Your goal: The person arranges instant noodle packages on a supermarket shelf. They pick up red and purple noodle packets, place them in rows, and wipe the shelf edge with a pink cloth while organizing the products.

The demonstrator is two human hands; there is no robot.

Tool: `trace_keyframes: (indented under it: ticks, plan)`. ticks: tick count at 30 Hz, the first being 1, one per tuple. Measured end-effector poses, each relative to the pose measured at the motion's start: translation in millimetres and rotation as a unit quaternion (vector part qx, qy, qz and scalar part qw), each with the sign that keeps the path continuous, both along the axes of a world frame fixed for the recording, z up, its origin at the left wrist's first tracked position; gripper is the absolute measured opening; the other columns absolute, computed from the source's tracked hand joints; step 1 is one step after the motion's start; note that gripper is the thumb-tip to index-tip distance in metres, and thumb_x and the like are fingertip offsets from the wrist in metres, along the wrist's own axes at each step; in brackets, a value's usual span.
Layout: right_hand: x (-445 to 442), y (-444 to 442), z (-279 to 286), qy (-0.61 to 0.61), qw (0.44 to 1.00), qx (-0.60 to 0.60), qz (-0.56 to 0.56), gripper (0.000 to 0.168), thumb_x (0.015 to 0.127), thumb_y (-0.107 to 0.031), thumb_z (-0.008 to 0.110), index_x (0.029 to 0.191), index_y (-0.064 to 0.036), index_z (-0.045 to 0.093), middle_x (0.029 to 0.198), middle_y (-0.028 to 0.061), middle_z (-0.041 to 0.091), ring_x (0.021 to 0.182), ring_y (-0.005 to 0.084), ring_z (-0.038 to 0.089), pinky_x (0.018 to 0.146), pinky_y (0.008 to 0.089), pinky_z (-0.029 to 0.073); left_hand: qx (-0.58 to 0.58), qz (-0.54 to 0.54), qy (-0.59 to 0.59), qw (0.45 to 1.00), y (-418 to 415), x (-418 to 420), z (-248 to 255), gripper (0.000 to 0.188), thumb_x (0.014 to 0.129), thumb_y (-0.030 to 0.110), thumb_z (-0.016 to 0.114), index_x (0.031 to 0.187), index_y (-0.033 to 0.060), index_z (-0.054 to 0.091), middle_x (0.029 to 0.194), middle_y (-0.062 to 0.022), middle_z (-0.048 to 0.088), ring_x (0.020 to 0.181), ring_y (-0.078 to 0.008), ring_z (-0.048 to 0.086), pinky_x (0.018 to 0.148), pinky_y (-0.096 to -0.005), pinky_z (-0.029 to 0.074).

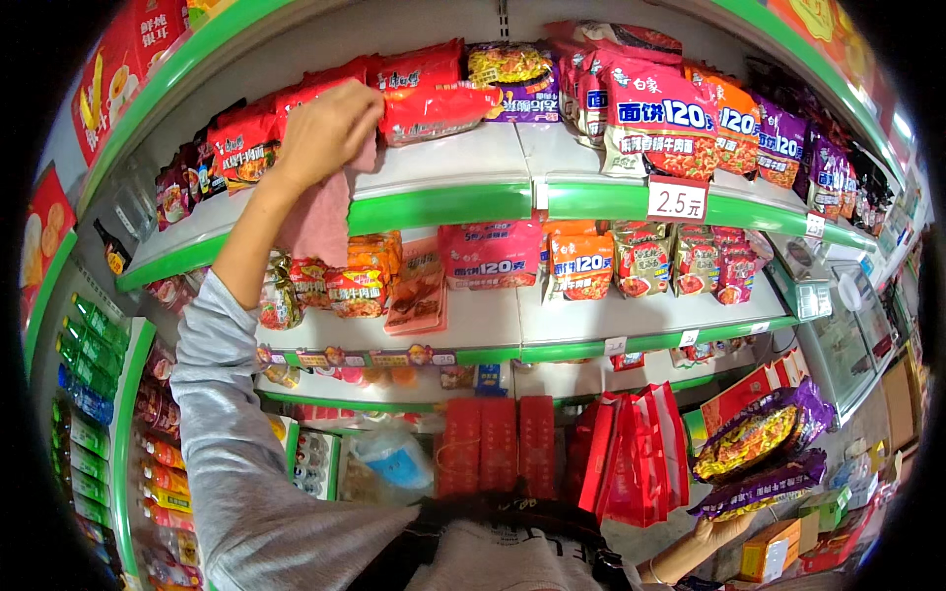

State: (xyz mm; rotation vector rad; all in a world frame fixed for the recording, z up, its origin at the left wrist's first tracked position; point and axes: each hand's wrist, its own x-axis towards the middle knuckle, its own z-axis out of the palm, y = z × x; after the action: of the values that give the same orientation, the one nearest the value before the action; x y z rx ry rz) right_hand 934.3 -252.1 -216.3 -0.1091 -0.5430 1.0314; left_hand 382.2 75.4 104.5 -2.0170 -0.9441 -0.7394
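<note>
My left hand [321, 137] is closed around a pink cloth [318, 221], which hangs over the green front edge of the upper shelf [443, 203]. Right beside that hand is a red instant noodle pack [436, 111] lying on its side, with more red packs [244, 151] to the left. Low on the right, my right hand [720, 530] supports two purple instant noodle packs [761, 484], one above the other and apart at their right ends. Most of its fingers are hidden beneath them.
Pink noodle packs [661, 118] stand behind a price card [677, 199]. The lower shelf [480, 321] carries more noodle packs. Red gift bags [643, 458] and red boxes [495, 443] stand below. Bottles [92, 354] line the left side; a glass counter [850, 332] is at right.
</note>
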Motion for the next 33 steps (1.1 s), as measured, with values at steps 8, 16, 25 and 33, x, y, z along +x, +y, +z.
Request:
trace_keyframes:
  ticks: [8,16,25,33]
  plan:
    - [-21.3,10.3,25.5,0.020,0.996,0.024,0.083,0.041,0.094,-0.014,0.057,0.132,-0.002,0.050,0.130,0.0161,0.057,0.113,0.0272,0.060,0.097,0.0466,0.050,0.031,0.194,-0.021,0.980,45.7,-17.9,28.0,0.023,0.092,0.028,0.055,0.106,0.0122,0.063,0.101,-0.0093,0.065,0.088,-0.0327,0.065,0.073,-0.0428,0.052]
    - [-15.2,8.9,10.7,0.000,1.000,-0.022,-0.016,0.038,0.096,-0.014,0.055,0.130,0.001,0.050,0.129,0.0166,0.057,0.112,0.0254,0.060,0.094,0.0425,0.053,-0.015,0.092,0.064,0.994,21.9,16.1,-1.6,0.046,0.085,0.027,0.065,0.128,0.0240,0.053,0.107,-0.0074,0.057,0.085,-0.0279,0.065,0.062,-0.0402,0.053]
    - [-9.3,3.6,-11.0,-0.012,0.993,-0.076,-0.087,0.040,0.097,-0.017,0.053,0.133,-0.001,0.048,0.129,0.0155,0.057,0.112,0.0266,0.060,0.094,0.0429,0.053,-0.095,0.138,0.107,0.980,60.4,9.0,-13.5,0.055,0.088,0.029,0.060,0.139,0.0277,0.042,0.111,-0.0098,0.055,0.088,-0.0306,0.064,0.063,-0.0431,0.053]
    - [-2.1,-2.3,-28.1,-0.034,0.982,-0.144,-0.116,0.042,0.095,-0.016,0.056,0.134,-0.002,0.048,0.128,0.0160,0.058,0.110,0.0299,0.062,0.091,0.0500,0.054,-0.069,0.072,0.001,0.995,17.2,6.8,4.9,0.038,0.092,0.026,0.054,0.130,0.0253,0.051,0.105,-0.0078,0.057,0.085,-0.0320,0.063,0.066,-0.0425,0.052]
